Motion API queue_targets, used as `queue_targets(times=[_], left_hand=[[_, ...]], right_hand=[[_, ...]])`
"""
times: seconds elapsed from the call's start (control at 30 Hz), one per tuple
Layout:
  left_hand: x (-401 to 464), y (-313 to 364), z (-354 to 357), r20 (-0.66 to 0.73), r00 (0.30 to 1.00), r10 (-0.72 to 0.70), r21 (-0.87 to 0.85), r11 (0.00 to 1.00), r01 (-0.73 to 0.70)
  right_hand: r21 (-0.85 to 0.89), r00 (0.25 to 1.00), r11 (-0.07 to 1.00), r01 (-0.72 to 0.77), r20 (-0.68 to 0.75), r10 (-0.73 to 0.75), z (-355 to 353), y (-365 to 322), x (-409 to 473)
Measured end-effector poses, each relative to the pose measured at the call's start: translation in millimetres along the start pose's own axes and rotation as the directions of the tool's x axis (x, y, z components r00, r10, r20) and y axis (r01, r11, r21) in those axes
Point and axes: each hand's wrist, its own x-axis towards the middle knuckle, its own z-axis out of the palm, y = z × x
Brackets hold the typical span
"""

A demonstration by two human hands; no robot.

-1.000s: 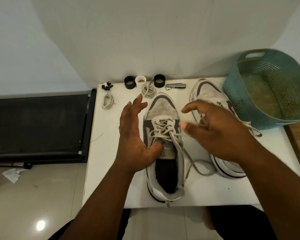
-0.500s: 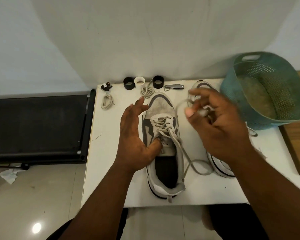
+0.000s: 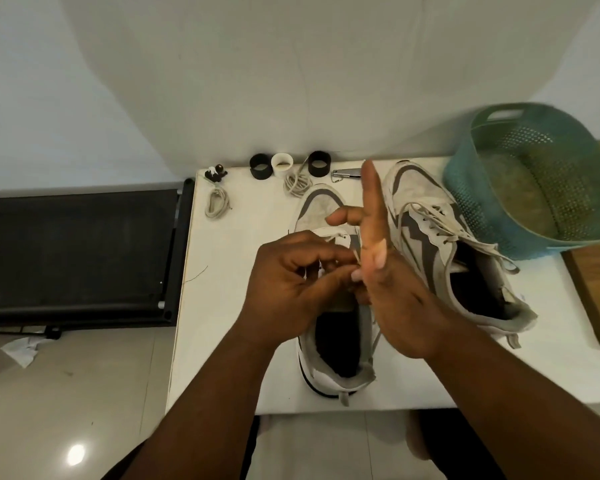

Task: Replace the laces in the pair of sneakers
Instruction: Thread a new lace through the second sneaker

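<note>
While two sneakers [image 3: 333, 216] lie tabled, left hand [image 3: 291, 282] fingers pinch one lace [image 3: 355, 259]; right hand [image 3: 392, 289] fingers spread.

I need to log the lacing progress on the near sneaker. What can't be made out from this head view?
- Near sneaker: its eyelets and lace crossings are hidden under the left hand and right hand.
- Lace: where its ends run is covered by both hands.
- Grip: whether the left fingers pinch the lace is unclear, blurred.
- Basket: right side cut off by the frame edge.
</note>
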Motion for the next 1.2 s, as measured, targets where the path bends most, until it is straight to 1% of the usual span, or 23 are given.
queue_targets(times=[0.03, 0.1, 0.13, 0.2, 0.23, 0.27, 0.3, 0.4, 0.47, 0.53, 0.57, 0.63, 0.67, 0.7, 0.77, 0.8, 0.87, 0.93, 1.0, 1.03, 1.1, 1.2], left_hand=[[0.0, -0.7, 0.2, -0.002, 1.0, 0.012, -0.01, 1.0, -0.012], [-1.0, -1.9, -1.9, -0.01, 0.999, 0.035, -0.006, 0.999, -0.035], [-1.6, -2.0, -3.5, -0.011, 0.999, 0.043, 0.004, 0.999, -0.043], [-1.3, -1.5, -5.8, 0.008, 0.999, 0.043, 0.018, 0.999, -0.043], [-1.1, -1.1, -5.9, 0.024, 0.999, 0.037, 0.012, 0.999, -0.037], [-1.1, -0.8, -5.2, 0.04, 0.999, 0.031, -0.009, 0.999, -0.031], [-1.4, -0.6, -4.0, 0.05, 0.998, 0.032, -0.032, 0.999, -0.03], [-2.1, -3.0, -2.7, 0.019, 1.0, 0.024, -0.077, 0.997, -0.023], [-2.2, -6.5, -5.0, -0.044, 0.999, -0.016, -0.148, 0.989, 0.01], [-1.3, -9.0, -5.8, -0.119, 0.991, -0.068, -0.223, 0.974, 0.04], [-0.7, -9.9, -5.5, -0.143, 0.986, -0.091, -0.248, 0.967, 0.053], [-0.1, -10.2, -8.5, -0.16, 0.978, -0.134, -0.267, 0.96, 0.088], [-0.6, -11.4, -12.9, -0.151, 0.977, -0.151, -0.24, 0.964, 0.112], [-1.7, -13.9, -19.1, -0.118, 0.981, -0.153, -0.173, 0.976, 0.131], [-6.0, -15.7, -28.7, 0.003, 0.989, -0.146, 0.052, 0.988, 0.146], [-8.7, -14.7, -30.4, 0.045, 0.987, -0.156, 0.159, 0.976, 0.147], [-12.6, -12.8, -28.4, 0.049, 0.981, -0.187, 0.296, 0.941, 0.165], [-13.7, -13.0, -24.7, 0.023, 0.975, -0.22, 0.374, 0.906, 0.195], [-13.5, -12.6, -24.1, -0.001, 0.963, -0.271, 0.415, 0.876, 0.247], [-13.2, -12.3, -24.8, -0.01, 0.953, -0.304, 0.411, 0.868, 0.281], [-12.5, -9.2, -26.1, -0.005, 0.929, -0.371, 0.372, 0.862, 0.346], [-9.6, -6.8, -30.1, 0.035, 0.879, -0.475, 0.277, 0.85, 0.448]], right_hand=[[-0.02, 1.0, 1.0, -0.013, 0.008, 0.013, 1.7, -2.6, -1.7], [-0.071, 0.999, 0.997, -0.028, -0.021, 0.027, -1.9, -0.7, -5.2], [-0.069, 0.999, 0.997, -0.035, -0.019, 0.034, -2.5, -3.1, -2.4], [-0.019, 0.998, 0.998, -0.056, 0.03, 0.056, -0.1, -12.1, 6.5], [0.044, 0.998, 0.997, -0.057, 0.021, 0.056, 0.1, -11.9, 11.1], [0.107, 0.998, 0.993, -0.057, -0.02, 0.059, 0.5, -8.5, 13.7], [0.134, 0.998, 0.99, -0.038, -0.044, 0.044, 1.5, -5.2, 17.2], [0.034, 0.998, 0.998, 0.056, -0.002, -0.056, 6.6, -4.1, 12.6], [-0.01, 0.988, 0.99, 0.143, -0.055, -0.143, 0.2, -5.7, 10.0], [-0.105, 0.985, 0.985, 0.14, -0.082, -0.149, -7.6, -11.0, 8.6], [-0.189, 0.983, 0.973, 0.131, -0.106, -0.153, -11.6, -13.5, 9.0], [-0.314, 0.978, 0.941, 0.13, -0.114, -0.174, -19.0, -12.0, 6.2], [-0.352, 0.978, 0.929, 0.116, -0.121, -0.168, -19.9, -12.8, 6.4], [-0.366, 0.979, 0.926, 0.092, -0.136, -0.151, -22.2, -13.3, 6.9], [-0.376, 0.974, 0.925, 0.049, -0.186, -0.127, -25.7, -11.1, 10.3], [-0.396, 0.975, 0.918, 0.025, -0.191, -0.11, -26.8, -11.4, 11.0], [-0.457, 0.983, 0.889, 0.002, -0.164, -0.086, -25.1, -11.6, 10.0], [-0.457, 0.984, 0.889, 0.036, -0.137, -0.111, -20.7, -11.3, 8.0], [-0.468, 0.98, 0.881, 0.071, -0.133, -0.15, -18.8, -10.1, 8.4], [-0.49, 0.98, 0.869, 0.064, -0.133, -0.147, -19.2, -8.8, 9.0], [-0.509, 0.983, 0.857, 0.075, -0.107, -0.149, -19.9, -6.4, 10.9], [-0.462, 0.988, 0.88, 0.109, -0.05, -0.148, -18.1, -3.9, 10.9]])
